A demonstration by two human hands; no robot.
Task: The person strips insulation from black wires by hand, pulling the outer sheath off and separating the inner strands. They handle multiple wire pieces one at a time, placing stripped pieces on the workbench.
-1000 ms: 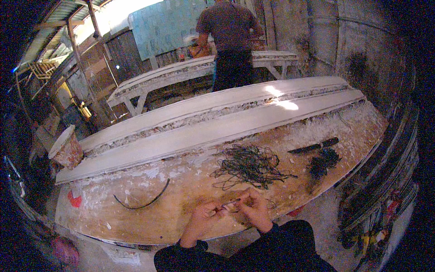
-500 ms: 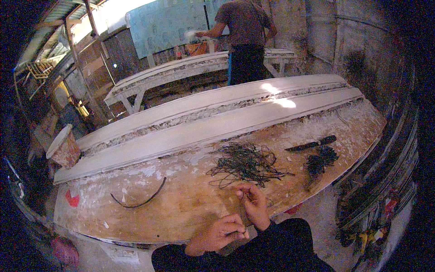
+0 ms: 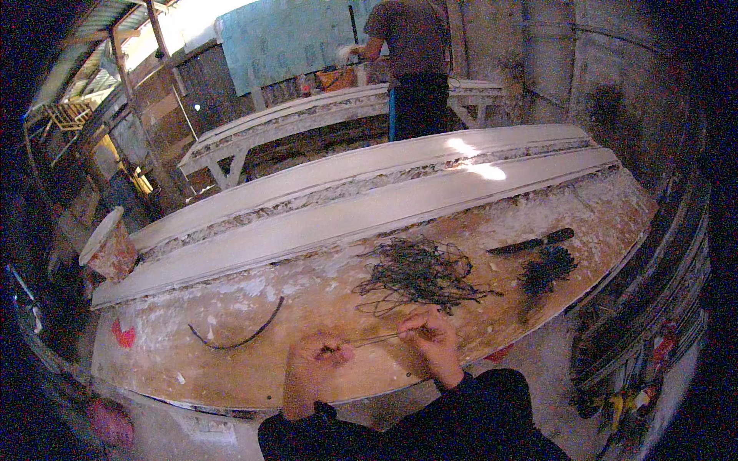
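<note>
A thin dark strand of cord runs taut between my hands over the near side of the wooden tabletop. My left hand is closed on its left end, and the fingers of my right hand pinch the other end. Just beyond my right hand lies a loose tangle of dark green cord. Farther right rest a dark-handled knife and a bunch of short dark cord pieces. To the left, a curved black piece of cord or tubing lies by itself.
Long whitish boards run along the table's far part. A stained bucket-like container sits at its left end. Behind, another person stands at a second long bench. Tools and clutter lie at the lower right.
My left hand has moved left and slightly up, away from my right hand, drawing the strand out between them. My right hand has shifted only a little.
</note>
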